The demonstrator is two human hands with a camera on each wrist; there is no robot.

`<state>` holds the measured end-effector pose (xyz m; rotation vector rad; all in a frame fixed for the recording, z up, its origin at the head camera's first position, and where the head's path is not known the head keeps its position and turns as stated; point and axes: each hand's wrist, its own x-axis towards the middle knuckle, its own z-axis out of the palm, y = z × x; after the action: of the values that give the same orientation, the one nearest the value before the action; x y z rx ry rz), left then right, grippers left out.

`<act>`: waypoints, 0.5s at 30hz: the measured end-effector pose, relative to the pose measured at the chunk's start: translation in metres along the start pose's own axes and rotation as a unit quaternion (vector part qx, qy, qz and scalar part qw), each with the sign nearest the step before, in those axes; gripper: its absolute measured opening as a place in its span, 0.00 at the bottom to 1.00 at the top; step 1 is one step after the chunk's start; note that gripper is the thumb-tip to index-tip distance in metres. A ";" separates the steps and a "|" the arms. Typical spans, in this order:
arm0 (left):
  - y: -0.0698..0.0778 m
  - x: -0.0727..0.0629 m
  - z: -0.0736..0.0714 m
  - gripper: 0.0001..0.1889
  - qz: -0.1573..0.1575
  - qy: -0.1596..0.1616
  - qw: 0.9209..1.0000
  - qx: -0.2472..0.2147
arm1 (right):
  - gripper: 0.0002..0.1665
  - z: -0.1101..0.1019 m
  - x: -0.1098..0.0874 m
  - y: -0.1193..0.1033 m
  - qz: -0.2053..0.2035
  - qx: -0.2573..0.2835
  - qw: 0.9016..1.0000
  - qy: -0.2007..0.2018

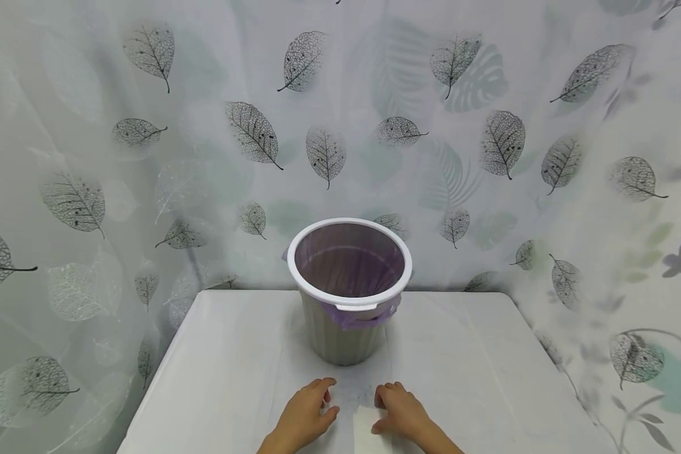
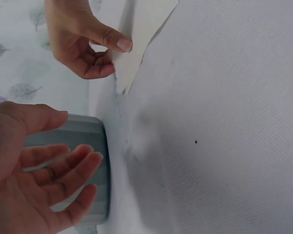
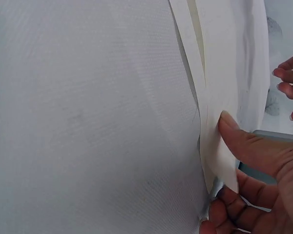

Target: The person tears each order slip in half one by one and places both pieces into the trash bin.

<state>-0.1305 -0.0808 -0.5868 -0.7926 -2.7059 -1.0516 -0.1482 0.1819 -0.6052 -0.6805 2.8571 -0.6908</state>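
A cream-coloured piece of paper (image 1: 366, 438) lies low over the front of the white table, its near part cut off by the head view's lower edge. My right hand (image 1: 404, 413) pinches its edge, the thumb (image 3: 244, 146) on top and the fingers curled beneath. In the right wrist view the paper (image 3: 222, 68) shows overlapping layers along one side. To the left, my left hand (image 1: 303, 416) hovers with fingers loosely bent and nothing in them. Beyond both hands stands a ribbed grey bin (image 1: 343, 337), upright, with a white rim.
A purple bag (image 1: 354, 320) lines the bin and hangs over its outside below the rim. The white table (image 1: 221, 353) ends just behind the bin. A leaf-patterned curtain (image 1: 204, 176) hangs at the back and sides.
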 end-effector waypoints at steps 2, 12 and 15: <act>0.000 0.000 0.000 0.23 0.000 0.001 1.000 0.003 | 0.23 0.001 0.002 0.000 0.005 0.007 1.000 -0.003; 0.002 0.002 -0.004 0.20 0.002 -0.028 1.000 -0.006 | 0.06 -0.017 0.001 -0.012 -0.029 0.066 0.997 -0.003; 0.003 0.003 -0.005 0.19 0.012 -0.036 0.999 -0.010 | 0.02 -0.030 0.001 -0.015 -0.043 0.080 0.996 -0.013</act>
<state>-0.1314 -0.0810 -0.5807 -0.8807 -2.7405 -1.0670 -0.1499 0.1818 -0.5723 -0.7837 2.7256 -0.9059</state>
